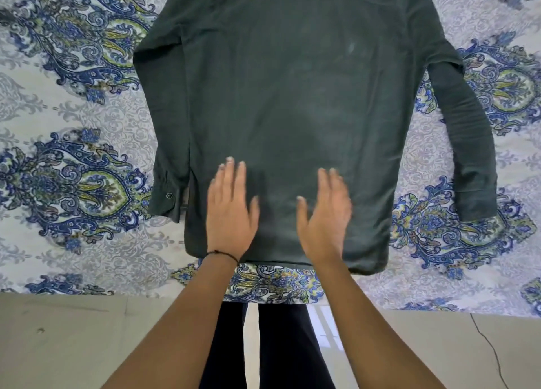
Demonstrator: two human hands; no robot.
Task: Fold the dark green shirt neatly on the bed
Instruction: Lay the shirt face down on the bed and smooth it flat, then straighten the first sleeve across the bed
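The dark green shirt (287,95) lies flat on the bed, back side up, its hem toward me and its collar end cut off by the top of the frame. Its left sleeve (167,142) lies along the body, cuff button showing; its right sleeve (465,142) hangs down apart from the body. My left hand (229,210) and my right hand (325,216) rest palm-down on the lower part of the shirt, side by side, fingers extended, holding nothing.
The bed carries a white sheet with blue and green paisley print (76,183). Its near edge (87,293) runs across the frame; below it lies pale tiled floor (73,344). My legs in dark trousers (281,344) stand against the bed.
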